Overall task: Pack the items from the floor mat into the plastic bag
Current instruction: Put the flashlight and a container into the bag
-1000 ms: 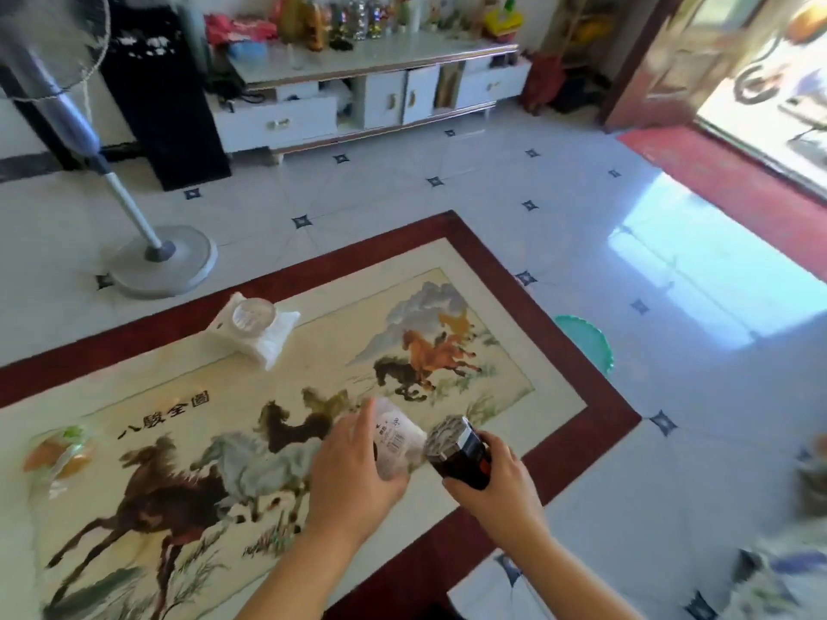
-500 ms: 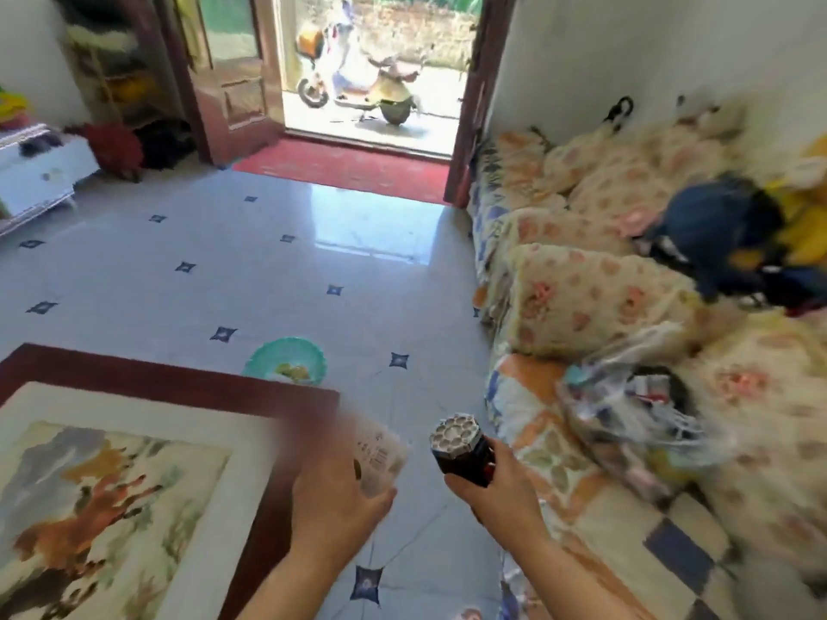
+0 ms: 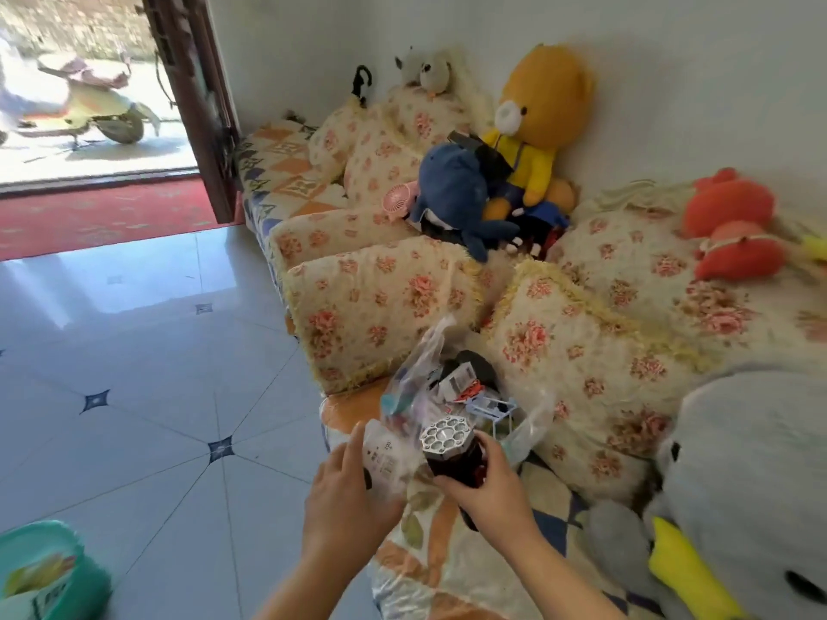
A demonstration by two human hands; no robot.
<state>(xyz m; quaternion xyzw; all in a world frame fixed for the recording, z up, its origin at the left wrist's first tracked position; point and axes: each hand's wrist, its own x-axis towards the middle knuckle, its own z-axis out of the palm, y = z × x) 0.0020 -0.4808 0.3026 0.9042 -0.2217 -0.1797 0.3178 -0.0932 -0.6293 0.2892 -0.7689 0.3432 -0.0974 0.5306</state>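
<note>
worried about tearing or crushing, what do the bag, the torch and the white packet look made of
Bag: thin clear glossy plastic film; contents show through. Torch: dark glossy body, likely hard plastic; silvery reflective head, metal or plated plastic. White packet: printed plastic or paper; too blurred to tell.

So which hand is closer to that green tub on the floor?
Left. The left hand is up and right of the green tub; the right hand lies farther right.

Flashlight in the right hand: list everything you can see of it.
The dark, glossy flashlight has a silvery faceted head set with a cluster of round lenses, facing up toward the camera. The right hand holds it round the body, close in front of the clear plastic bag; whether they touch is unclear.
</note>
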